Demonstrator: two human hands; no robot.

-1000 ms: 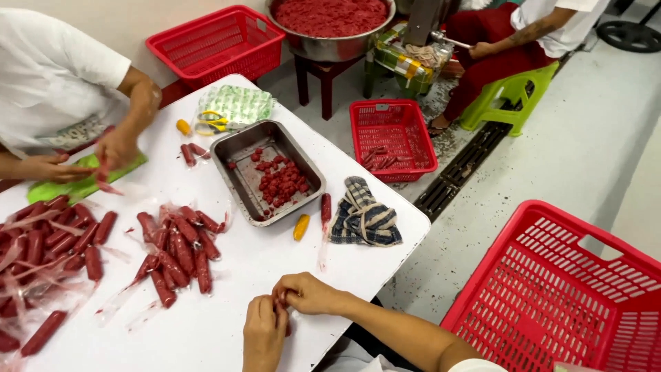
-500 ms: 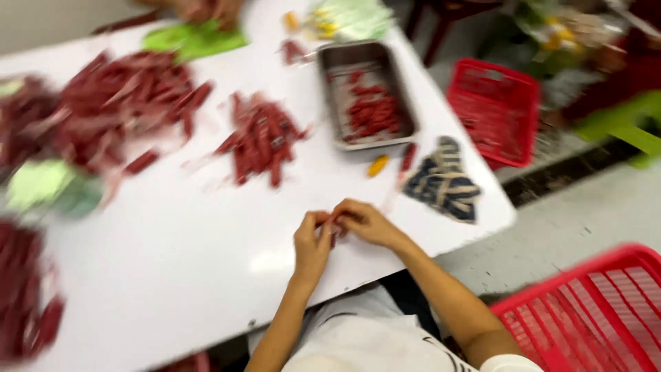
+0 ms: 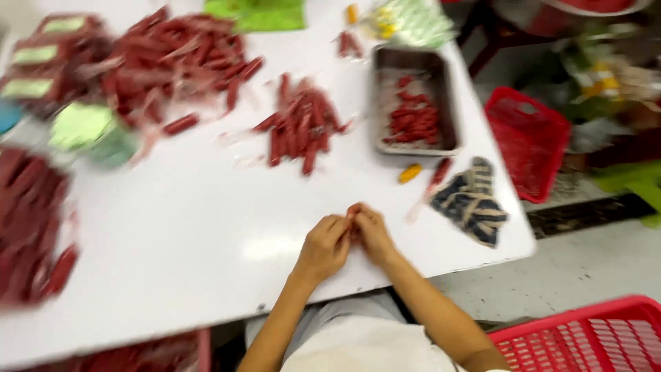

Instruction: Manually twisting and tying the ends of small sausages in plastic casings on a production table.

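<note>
My left hand [image 3: 323,246] and my right hand [image 3: 372,231] meet near the front edge of the white table [image 3: 206,227], fingers pinched together on a small red piece [image 3: 353,209] between them. The picture is blurred, so the piece's shape is unclear. A pile of red sausages in clear wrap [image 3: 299,127] lies beyond my hands. A metal tray [image 3: 413,103] with red bits stands to the right of that pile.
A bigger heap of sausages [image 3: 172,62] lies at the back left, with more at the left edge [image 3: 31,220]. A striped cloth [image 3: 471,200] and a small orange thing [image 3: 410,173] lie near the right edge. Red baskets stand on the floor [image 3: 527,141] [image 3: 585,337].
The camera has swung to the left and down, so the table now fills the view. My hands stay together on the small red piece.
</note>
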